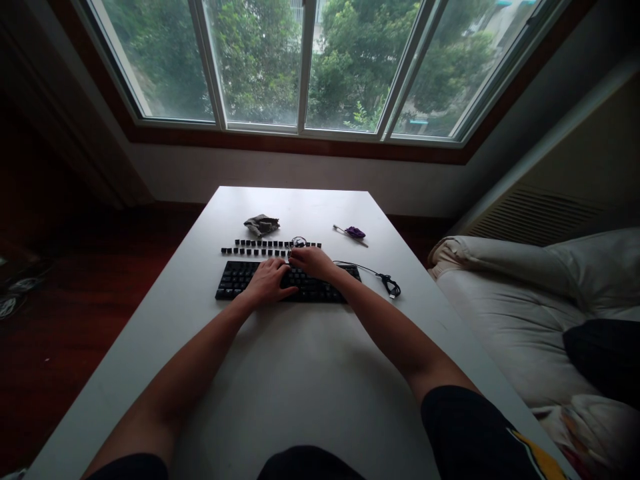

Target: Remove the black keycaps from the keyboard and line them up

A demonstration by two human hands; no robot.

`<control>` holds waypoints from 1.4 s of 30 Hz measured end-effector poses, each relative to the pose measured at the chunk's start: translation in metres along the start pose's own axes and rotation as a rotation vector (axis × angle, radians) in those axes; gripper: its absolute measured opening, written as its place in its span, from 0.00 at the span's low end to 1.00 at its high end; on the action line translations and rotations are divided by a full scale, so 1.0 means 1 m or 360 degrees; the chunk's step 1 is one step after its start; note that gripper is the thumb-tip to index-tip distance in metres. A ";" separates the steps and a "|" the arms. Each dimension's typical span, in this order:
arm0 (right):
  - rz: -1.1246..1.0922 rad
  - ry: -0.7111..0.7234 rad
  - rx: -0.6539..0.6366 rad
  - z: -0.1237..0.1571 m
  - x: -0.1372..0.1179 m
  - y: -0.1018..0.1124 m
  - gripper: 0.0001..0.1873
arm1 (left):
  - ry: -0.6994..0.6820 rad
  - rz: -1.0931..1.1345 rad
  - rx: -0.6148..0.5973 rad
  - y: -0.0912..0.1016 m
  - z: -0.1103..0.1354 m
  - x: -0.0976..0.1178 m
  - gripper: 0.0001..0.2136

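Observation:
A black keyboard (pixel 235 279) lies across the middle of the white table (pixel 300 373). My left hand (pixel 267 281) rests flat on its keys, fingers spread. My right hand (pixel 311 260) is at the keyboard's back edge, fingers curled in a pinch on something too small to make out. Just behind the keyboard, two rows of loose black keycaps (pixel 260 247) are laid out on the table. A small wire ring (pixel 299 241), perhaps a keycap puller, lies by the keycaps near my right fingertips.
A crumpled grey cloth (pixel 261 225) lies behind the keycaps. A purple-handled tool (pixel 353 233) sits at the back right. The keyboard's black cable (pixel 389 283) coils to the right. A white sofa (pixel 520 300) adjoins the table's right side; windows are ahead.

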State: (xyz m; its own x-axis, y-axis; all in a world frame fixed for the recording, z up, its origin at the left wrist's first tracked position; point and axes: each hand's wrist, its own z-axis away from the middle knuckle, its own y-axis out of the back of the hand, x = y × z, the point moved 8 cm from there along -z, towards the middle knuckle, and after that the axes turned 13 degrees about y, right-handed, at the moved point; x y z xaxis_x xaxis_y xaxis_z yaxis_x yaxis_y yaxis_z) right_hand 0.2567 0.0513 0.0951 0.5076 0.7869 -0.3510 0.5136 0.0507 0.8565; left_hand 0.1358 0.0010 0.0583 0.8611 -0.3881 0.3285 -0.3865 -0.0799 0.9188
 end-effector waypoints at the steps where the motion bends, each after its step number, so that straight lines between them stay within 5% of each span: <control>1: -0.0010 0.0011 0.0022 0.003 -0.001 0.001 0.09 | 0.0004 0.0003 -0.0001 0.000 0.000 0.000 0.25; 7: -0.0333 0.0052 0.0233 0.025 0.012 0.007 0.11 | 0.0019 -0.0031 -0.0006 0.000 -0.001 0.000 0.26; 19: -0.1151 -0.0446 0.0627 0.062 0.053 -0.013 0.23 | 0.0105 0.0061 0.0039 0.002 -0.005 -0.004 0.19; 25: -0.1201 -0.0358 0.0635 0.061 0.042 -0.010 0.22 | 0.0118 0.0285 0.0107 0.009 -0.011 0.001 0.16; 42: -0.1285 -0.0210 0.0613 0.063 0.026 0.009 0.21 | 0.0244 0.0894 -0.0140 0.000 -0.025 0.007 0.15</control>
State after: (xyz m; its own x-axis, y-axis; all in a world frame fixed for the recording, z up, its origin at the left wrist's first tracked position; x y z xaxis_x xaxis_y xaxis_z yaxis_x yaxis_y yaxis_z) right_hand 0.3183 0.0331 0.0698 -0.0449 0.5230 -0.8512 0.9319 0.3289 0.1530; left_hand 0.1505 0.0215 0.0659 0.5728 -0.2111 0.7921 -0.7741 0.1786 0.6074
